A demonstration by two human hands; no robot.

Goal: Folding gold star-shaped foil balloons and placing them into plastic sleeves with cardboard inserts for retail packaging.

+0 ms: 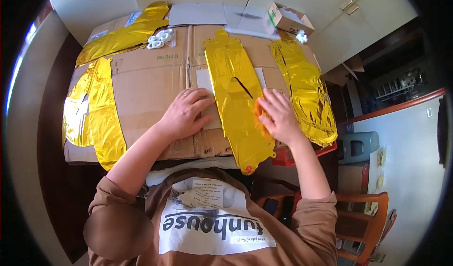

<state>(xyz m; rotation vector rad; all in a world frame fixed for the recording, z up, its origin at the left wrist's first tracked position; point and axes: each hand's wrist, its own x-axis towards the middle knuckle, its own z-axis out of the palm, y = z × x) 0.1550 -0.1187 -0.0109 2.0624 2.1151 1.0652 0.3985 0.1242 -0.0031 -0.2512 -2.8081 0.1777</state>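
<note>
Foil (226,115), gold and flat, is being carried by the cardboard (141,87) right of its middle, between the two hands, its far end being pointed at the far edge and its near end overhanging the near edge. A white sheet (203,79) is being partly covered by it. A dark mark (243,87) is being shown on its far half, a red dot (249,169) at its near tip. At its left side the left hand (184,115) is being rested palm down, fingers slightly spread and loosely curled. At its right side the right hand (281,117) is being laid over an orange piece (259,111); its fingers are being held fairly close together, and whether the piece is being pinched cannot be told. Other foils are being spread around: the side foil (104,115) at the left edge, the corner foil (122,37) at the far left corner, the long foil (304,91) along the right edge. White rings (160,38) are being bunched beside the corner foil; a box (282,20) is being supported at the far right corner.
</note>
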